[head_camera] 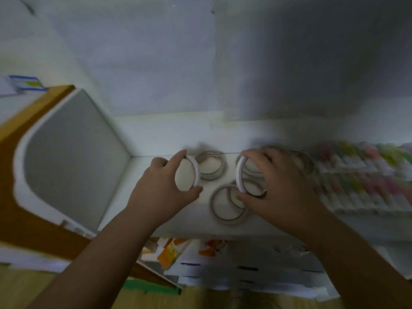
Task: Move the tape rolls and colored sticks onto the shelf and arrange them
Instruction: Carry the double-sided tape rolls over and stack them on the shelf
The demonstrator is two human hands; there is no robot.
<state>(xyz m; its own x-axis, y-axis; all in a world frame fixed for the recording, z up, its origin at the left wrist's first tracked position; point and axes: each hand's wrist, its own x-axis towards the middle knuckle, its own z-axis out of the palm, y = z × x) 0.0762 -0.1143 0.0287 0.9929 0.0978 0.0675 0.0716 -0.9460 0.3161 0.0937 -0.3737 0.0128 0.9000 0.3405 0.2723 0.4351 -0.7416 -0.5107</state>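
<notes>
Both hands' fingers pinch upright tape rolls: left hand [166,190], right hand [278,188] (colored sticks [361,175] blurred)

Grey-white panel [73,157] at left, orange packets [171,250] below (blurred).
</notes>
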